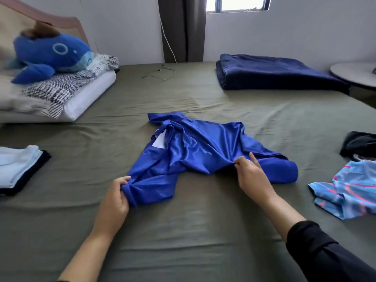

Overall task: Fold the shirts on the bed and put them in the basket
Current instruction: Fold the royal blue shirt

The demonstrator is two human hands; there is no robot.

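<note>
A shiny blue shirt [195, 151] lies crumpled in the middle of the olive-green bed [183, 231], a white label showing near its collar. My left hand [116, 198] grips the shirt's near left corner, fingers curled round bunched fabric. My right hand [250, 174] pinches the fabric at the shirt's near right side, index finger sticking up. A light blue shirt with pink streaks [350, 192] lies unfolded at the right. A dark garment [360, 145] sits behind it. No basket is in view.
A folded stack of white and dark clothes [18, 169] rests at the left edge. Pillows [61, 94] with a blue whale plush [48, 53] sit at the back left. A folded navy blanket [274, 72] lies back right, beside a round table [354, 74]. A thin cable [160, 74] lies near the wall.
</note>
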